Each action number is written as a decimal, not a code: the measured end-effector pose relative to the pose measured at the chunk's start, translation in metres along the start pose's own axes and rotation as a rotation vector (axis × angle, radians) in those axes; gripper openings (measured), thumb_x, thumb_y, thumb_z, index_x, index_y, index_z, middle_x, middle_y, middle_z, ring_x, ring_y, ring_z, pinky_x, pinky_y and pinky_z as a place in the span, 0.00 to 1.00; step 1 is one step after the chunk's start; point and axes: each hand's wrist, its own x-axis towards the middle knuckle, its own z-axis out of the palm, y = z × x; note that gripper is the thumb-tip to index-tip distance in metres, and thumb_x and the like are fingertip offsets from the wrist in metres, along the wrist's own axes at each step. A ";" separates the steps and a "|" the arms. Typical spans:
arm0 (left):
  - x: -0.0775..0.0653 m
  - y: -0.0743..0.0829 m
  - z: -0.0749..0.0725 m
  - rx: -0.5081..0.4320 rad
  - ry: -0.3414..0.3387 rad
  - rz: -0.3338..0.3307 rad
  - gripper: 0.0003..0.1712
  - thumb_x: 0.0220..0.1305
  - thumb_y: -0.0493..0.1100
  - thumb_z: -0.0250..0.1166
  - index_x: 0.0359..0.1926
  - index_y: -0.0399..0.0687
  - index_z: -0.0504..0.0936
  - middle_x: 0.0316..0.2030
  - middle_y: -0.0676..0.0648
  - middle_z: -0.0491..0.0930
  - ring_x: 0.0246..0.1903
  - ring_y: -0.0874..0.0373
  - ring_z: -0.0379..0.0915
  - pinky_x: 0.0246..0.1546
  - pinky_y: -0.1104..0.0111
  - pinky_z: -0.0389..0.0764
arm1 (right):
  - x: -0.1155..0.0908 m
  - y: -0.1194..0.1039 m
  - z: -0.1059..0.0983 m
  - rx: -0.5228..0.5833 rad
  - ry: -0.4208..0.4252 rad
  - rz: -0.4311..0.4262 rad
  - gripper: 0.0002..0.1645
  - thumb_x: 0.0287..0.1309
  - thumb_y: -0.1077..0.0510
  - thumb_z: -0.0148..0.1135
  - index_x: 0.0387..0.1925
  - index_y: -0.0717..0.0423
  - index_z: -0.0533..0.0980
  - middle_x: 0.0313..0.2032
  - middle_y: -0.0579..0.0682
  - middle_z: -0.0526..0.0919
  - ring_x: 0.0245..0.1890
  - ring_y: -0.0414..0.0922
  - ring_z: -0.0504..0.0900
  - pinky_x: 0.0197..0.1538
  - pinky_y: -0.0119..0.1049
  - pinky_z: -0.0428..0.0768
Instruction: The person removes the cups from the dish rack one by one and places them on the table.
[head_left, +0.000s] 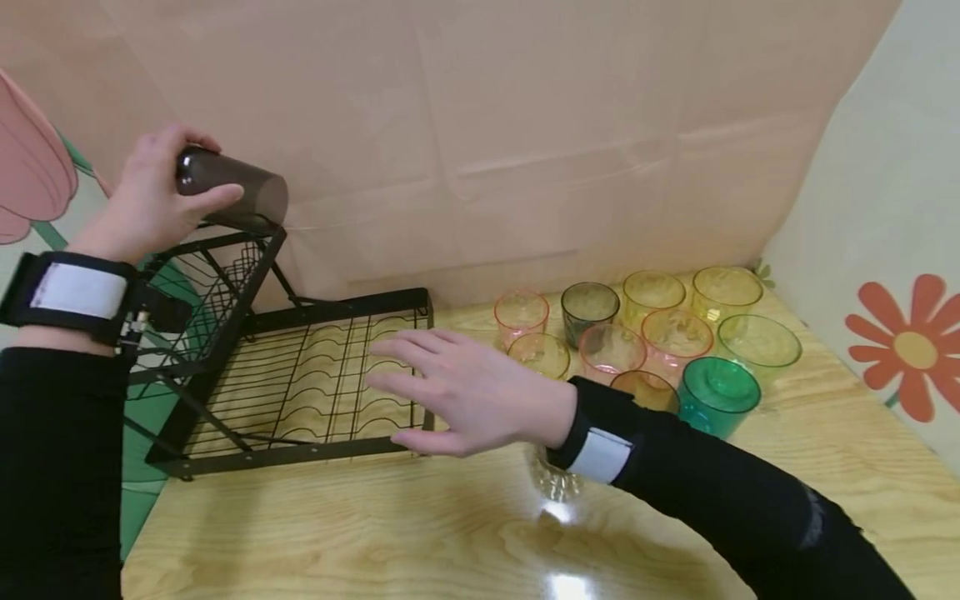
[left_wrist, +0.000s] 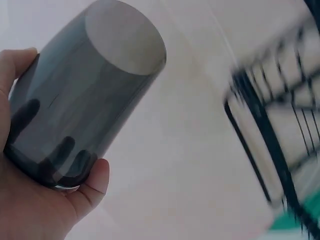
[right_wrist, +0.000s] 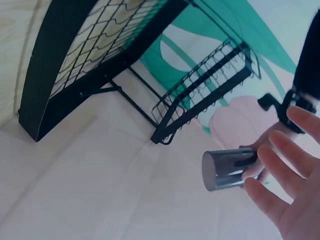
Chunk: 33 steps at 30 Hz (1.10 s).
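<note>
My left hand (head_left: 153, 196) grips a dark grey see-through cup (head_left: 247, 190) round its base end, above the upper tier of the black dish rack (head_left: 330, 454). The cup lies tilted on its side, its mouth facing right in the head view. In the left wrist view the cup (left_wrist: 90, 95) shows nothing inside, with fingertips visible through its wall. Over the right part of the rack's lower tier hovers my right hand (head_left: 465, 392), fingers spread and holding nothing. In the right wrist view its fingers (right_wrist: 285, 155) are outstretched, the held cup (right_wrist: 227, 169) beyond them.
Several coloured cups stand grouped at the right, among them a teal cup (head_left: 718, 396), a yellow cup (head_left: 726, 292) and a dark grey cup (head_left: 590, 308). A clear glass (head_left: 555, 479) is partly hidden under my right wrist. A pinkish backdrop (head_left: 525, 150) rises behind the wooden table (head_left: 360, 533).
</note>
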 end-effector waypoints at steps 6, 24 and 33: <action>-0.020 0.028 0.040 -0.261 0.016 0.030 0.29 0.68 0.43 0.62 0.64 0.40 0.62 0.55 0.39 0.63 0.47 0.52 0.63 0.39 0.75 0.68 | 0.006 0.010 0.001 0.002 0.086 0.029 0.36 0.63 0.38 0.56 0.63 0.57 0.70 0.66 0.60 0.65 0.66 0.53 0.64 0.67 0.44 0.61; -0.115 0.064 0.208 -1.555 -0.169 -0.177 0.13 0.77 0.42 0.46 0.58 0.59 0.62 0.56 0.48 0.61 0.47 0.57 0.67 0.41 0.70 0.74 | 0.008 0.029 0.013 0.055 0.286 0.137 0.46 0.58 0.37 0.62 0.69 0.57 0.62 0.71 0.61 0.54 0.72 0.55 0.52 0.71 0.48 0.52; -0.142 0.086 0.238 -2.029 -0.254 -0.181 0.15 0.77 0.55 0.42 0.58 0.61 0.68 0.54 0.48 0.68 0.49 0.55 0.66 0.45 0.64 0.71 | 0.008 0.029 0.026 0.209 0.214 0.239 0.45 0.58 0.39 0.64 0.70 0.53 0.60 0.71 0.58 0.54 0.67 0.53 0.61 0.60 0.48 0.70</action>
